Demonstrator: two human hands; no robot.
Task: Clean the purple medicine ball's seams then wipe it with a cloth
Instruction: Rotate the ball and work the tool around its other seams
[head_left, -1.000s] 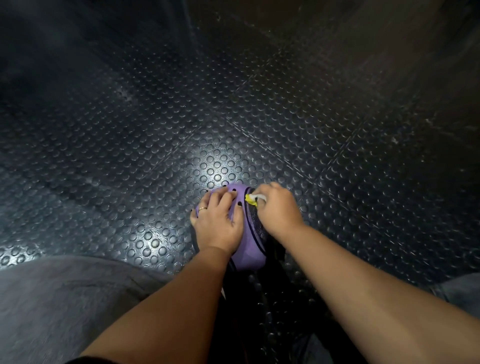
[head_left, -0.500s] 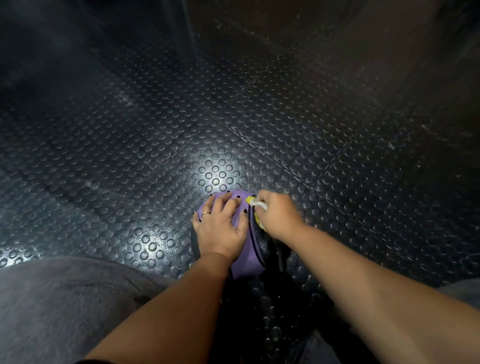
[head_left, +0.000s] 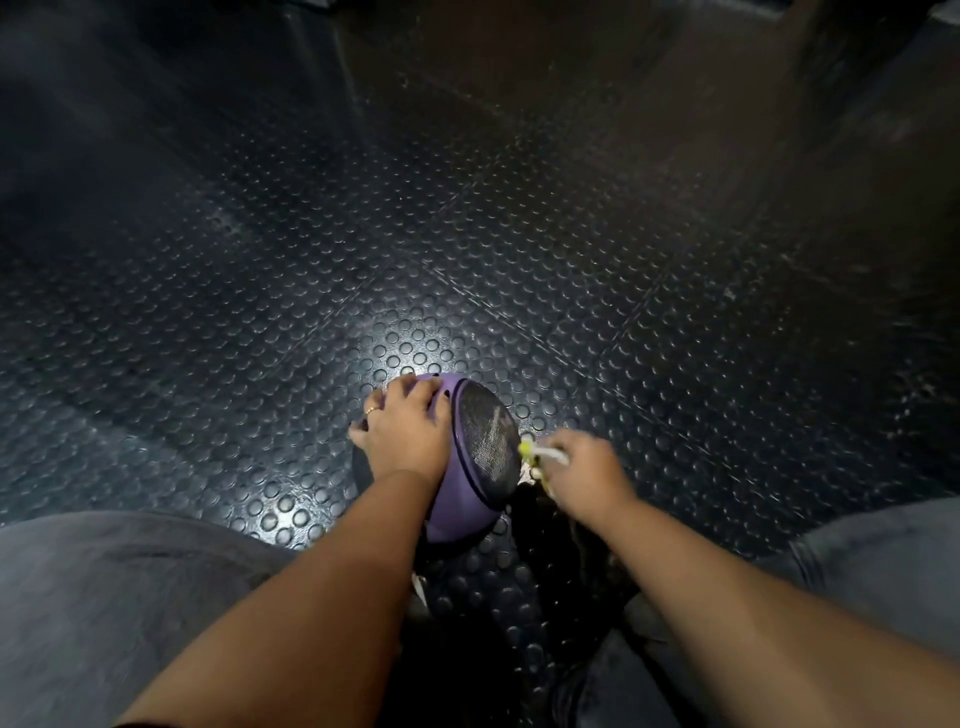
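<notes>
In the head view, the purple medicine ball (head_left: 460, 501) sits on the bumpy floor (head_left: 675, 312), just below the middle of the frame. The left hand (head_left: 405, 436) lies spread on its left side. The right hand (head_left: 587, 475), just right of the ball, grips a yellow brush (head_left: 532, 453) at the ball's right seam. There is open floor to the right.

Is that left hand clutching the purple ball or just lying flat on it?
Lying flat: the left hand rests on the purple ball with fingers spread, steadying it. The right hand holds the small brush.
</notes>
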